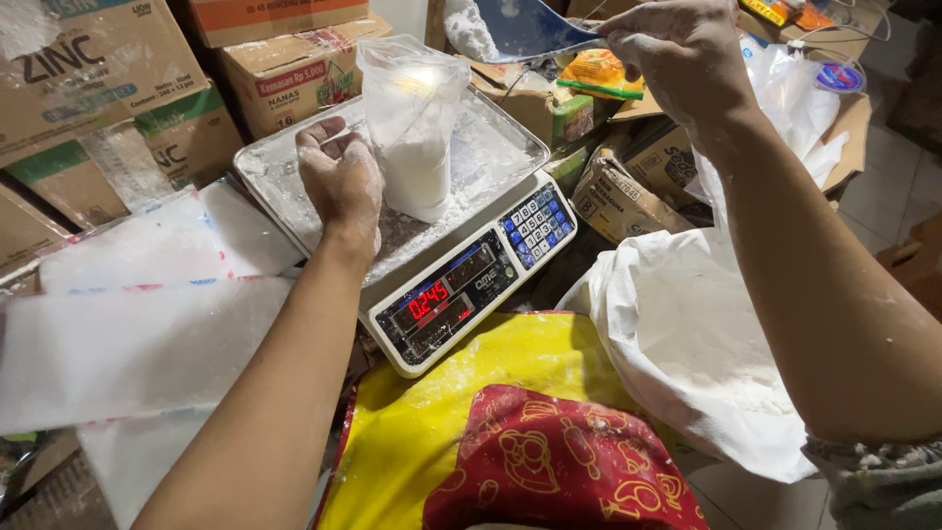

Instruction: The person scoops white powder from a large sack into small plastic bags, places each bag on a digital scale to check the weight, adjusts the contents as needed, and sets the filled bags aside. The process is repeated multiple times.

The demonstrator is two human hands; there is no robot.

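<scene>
Left hand point(340, 177) resting on the steel pan point(496, 147) of a digital scale point(461, 285), knuckles up, fingers curled loosely with nothing clasped in the grip, dusted white, just beside and lightly against the clear plastic bag point(412, 128). Bag upright near the middle of the pan, its lower part filled with white powder, mouth open and crumpled at the top. Spilled powder scattered over the pan's surface. Red digits lit on the scale's front panel, a blue keypad point(537, 226) at its right end.

Right hand point(682, 44) raised above and to the right of the scale, grip closed around the handle end of a blue scoop point(530, 27), the scoop's blade reaching left above the bag's mouth, well clear of it. Below the right forearm, a large white sack point(687, 344) with its mouth open, white powder inside. Yellow and red cloth point(510, 432) over the lap at the near edge. Flat stacked clear plastic bags point(137, 324) to the left of the scale. Cardboard boxes point(108, 79) piled behind, along the far side.
</scene>
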